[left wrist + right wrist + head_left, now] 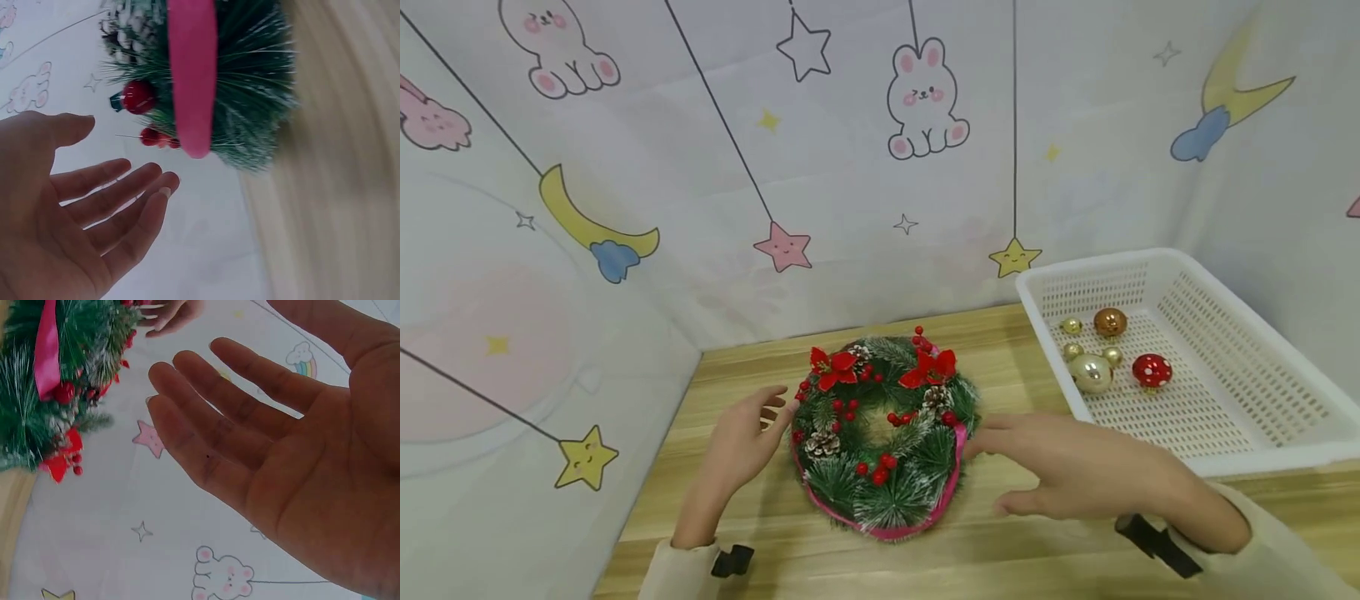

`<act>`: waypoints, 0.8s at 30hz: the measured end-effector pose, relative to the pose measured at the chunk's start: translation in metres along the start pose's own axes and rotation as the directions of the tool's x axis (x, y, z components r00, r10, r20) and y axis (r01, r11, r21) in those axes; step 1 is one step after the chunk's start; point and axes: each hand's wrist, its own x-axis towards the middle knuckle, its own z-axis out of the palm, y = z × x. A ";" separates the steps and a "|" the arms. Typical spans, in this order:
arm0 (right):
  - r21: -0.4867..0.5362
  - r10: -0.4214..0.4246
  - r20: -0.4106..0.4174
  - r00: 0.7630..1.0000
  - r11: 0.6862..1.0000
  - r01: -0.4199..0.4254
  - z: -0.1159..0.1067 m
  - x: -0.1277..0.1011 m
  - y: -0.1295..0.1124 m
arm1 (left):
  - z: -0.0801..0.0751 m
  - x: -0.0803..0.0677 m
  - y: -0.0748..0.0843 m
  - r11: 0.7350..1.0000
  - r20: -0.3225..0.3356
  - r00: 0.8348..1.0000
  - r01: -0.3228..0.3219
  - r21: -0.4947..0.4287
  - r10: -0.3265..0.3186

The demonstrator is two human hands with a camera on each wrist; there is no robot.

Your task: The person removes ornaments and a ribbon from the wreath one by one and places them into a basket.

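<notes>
Left hand (741, 442) grip released, fingers straight just beside wreath (883, 437) lying flat mid-table (1000, 350), right hand (1075, 471) grip released just beside its other edge, white basket (1225, 417) with 6 baubles far right.

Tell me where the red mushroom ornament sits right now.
In the head view the red mushroom ornament lies inside the white basket at the right of the table, just right of the pale gold ball.
</notes>
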 end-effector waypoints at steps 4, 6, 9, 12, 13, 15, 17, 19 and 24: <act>0.009 -0.068 -0.018 0.998 0.998 0.068 0.018 0.014 -0.005 | 0.005 0.003 -0.008 0.997 0.047 0.996 0.071 -0.010 -0.070; 0.000 -0.094 -0.027 0.995 0.996 0.094 0.025 0.020 -0.006 | 0.007 0.003 -0.012 0.995 0.064 0.993 0.101 -0.014 -0.100; -0.011 -0.129 -0.024 0.991 0.992 0.129 0.034 0.030 -0.009 | 0.010 0.003 -0.018 0.990 0.080 0.988 0.135 -0.037 -0.132; -0.016 -0.143 0.015 0.990 0.989 0.144 0.044 0.040 -0.013 | 0.011 0.003 -0.022 0.988 0.083 0.987 0.142 -0.057 -0.137; -0.014 -0.145 0.030 0.989 0.989 0.146 0.048 0.043 -0.015 | 0.012 0.003 -0.023 0.988 0.091 0.986 0.143 -0.059 -0.137; -0.017 -0.141 0.058 0.988 0.990 0.143 0.055 0.048 -0.018 | 0.012 0.004 -0.025 0.988 0.117 0.984 0.144 -0.059 -0.136; -0.018 -0.135 0.081 0.988 0.990 0.137 0.063 0.051 -0.020 | 0.013 0.005 -0.027 0.987 0.144 0.980 0.148 -0.058 -0.139; -0.018 -0.114 0.102 0.988 0.993 0.117 0.070 0.053 -0.021 | 0.014 0.005 -0.029 0.987 0.170 0.976 0.150 -0.064 -0.137; -0.019 -0.068 0.150 0.986 0.997 0.071 0.082 0.057 -0.021 | 0.015 0.006 -0.031 0.987 0.189 0.976 0.130 -0.089 -0.112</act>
